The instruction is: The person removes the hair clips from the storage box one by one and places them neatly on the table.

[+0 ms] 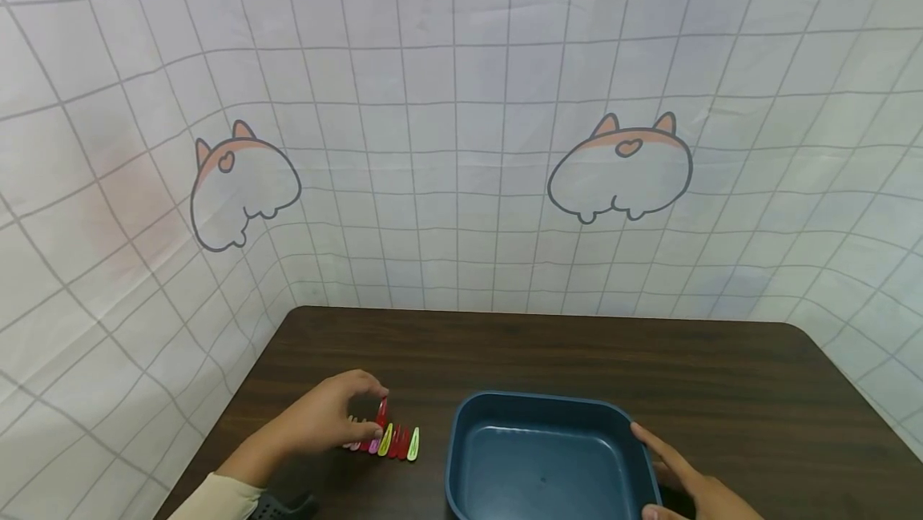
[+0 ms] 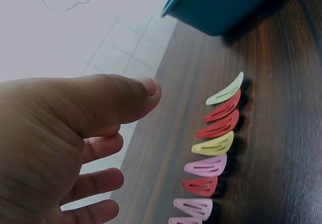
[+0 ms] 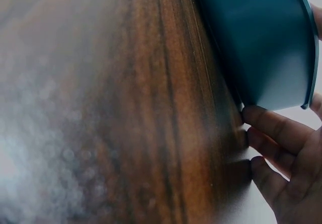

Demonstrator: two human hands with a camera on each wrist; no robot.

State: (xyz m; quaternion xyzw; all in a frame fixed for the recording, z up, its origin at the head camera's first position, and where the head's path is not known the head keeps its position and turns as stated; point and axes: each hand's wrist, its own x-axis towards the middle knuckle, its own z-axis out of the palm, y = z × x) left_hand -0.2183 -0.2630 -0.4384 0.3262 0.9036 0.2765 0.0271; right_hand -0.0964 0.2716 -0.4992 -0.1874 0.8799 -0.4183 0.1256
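Note:
My left hand (image 1: 364, 404) hovers over the table's left side and pinches a red hair clip (image 1: 380, 411) upright at its fingertips. In the left wrist view the thumb (image 2: 143, 89) hides that clip. Below it, a row of several hair clips (image 1: 389, 441) in pink, red, yellow and light green lies flat (image 2: 216, 143). A dark blue plastic bin (image 1: 534, 400) stands empty to the right of the row. My right hand (image 1: 678, 472) holds the bin's right wall, index finger along the rim and the other fingers (image 3: 271, 128) against the outside of the wall (image 3: 256, 43).
The dark wooden table (image 1: 577, 348) stands in a corner of white grid-patterned cloth with cartoon prints (image 1: 620, 167). The bin's corner (image 2: 221, 7) is a short way beyond the light green end of the clip row.

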